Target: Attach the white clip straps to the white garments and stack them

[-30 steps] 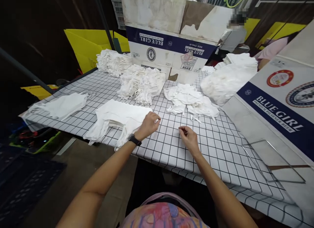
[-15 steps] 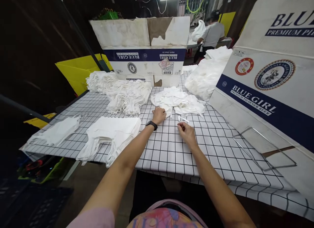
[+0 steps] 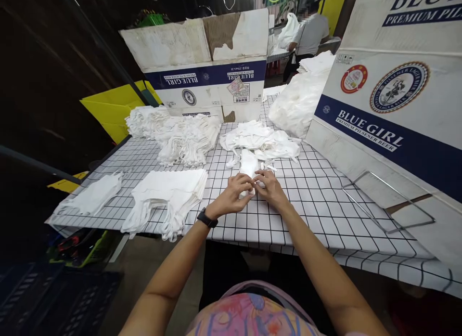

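Observation:
My left hand (image 3: 234, 194), with a black band on its wrist, pinches a narrow white cloth piece (image 3: 249, 163) near its close end. On the piece's other side, my right hand (image 3: 270, 187) grips it too, fingertips almost touching those of the left. The cloth stretches away from me over the checked tablecloth, towards a loose heap of white cloth pieces (image 3: 258, 136). Small white scraps (image 3: 269, 166) lie beside it. To the left rests a neat stack of white cloth pieces with straps (image 3: 169, 187), its straps hanging towards the table's front edge.
More white bundles (image 3: 187, 138) sit at the back left, and a single flat piece (image 3: 94, 194) at far left. Beer cartons stand behind (image 3: 202, 78) and to the right (image 3: 382, 109). A bent wire frame (image 3: 390, 201) leans there. Another person (image 3: 312, 30) sits in the background.
My left hand has come back from the heap towards me, bringing a white cloth piece with it. My right hand has shifted left and now grips that piece as well.

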`<state>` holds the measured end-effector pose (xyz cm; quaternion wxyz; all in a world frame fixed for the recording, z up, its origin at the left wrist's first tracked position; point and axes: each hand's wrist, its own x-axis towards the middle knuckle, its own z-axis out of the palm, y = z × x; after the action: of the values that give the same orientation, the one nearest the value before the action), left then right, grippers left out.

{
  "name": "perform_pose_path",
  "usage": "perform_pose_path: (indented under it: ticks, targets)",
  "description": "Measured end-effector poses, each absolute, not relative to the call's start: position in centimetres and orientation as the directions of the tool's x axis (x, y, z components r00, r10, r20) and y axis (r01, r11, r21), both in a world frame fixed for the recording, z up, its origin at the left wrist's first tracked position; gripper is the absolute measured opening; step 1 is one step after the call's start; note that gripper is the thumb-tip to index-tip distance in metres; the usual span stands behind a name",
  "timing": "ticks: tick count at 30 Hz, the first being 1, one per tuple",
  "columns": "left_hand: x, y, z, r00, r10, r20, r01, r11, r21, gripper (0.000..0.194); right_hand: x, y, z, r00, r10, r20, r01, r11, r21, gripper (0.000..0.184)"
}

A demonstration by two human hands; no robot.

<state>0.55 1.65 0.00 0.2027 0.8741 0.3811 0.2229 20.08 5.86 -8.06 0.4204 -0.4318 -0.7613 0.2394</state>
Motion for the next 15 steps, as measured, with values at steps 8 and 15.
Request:
perform_pose_path:
  ticks: [8, 15]
  targets:
    - [-2.1, -1.1, 2.7, 0.472, 0.812, 0.342, 0.511, -0.569, 0.644, 0.014, 19.9, 5.5, -6.8, -0.345, 0.865, 0.363, 0.414, 0.488, -0.769, 0.020]
    - [-3.8, -4.6, 3.1, 0.671, 0.734, 0.105, 0.593, -0.617, 0.518, 0.007, 21.9, 1.8, -3.2, -0.582, 0.806, 0.104, 0.450, 0.426, -0.785, 0.027]
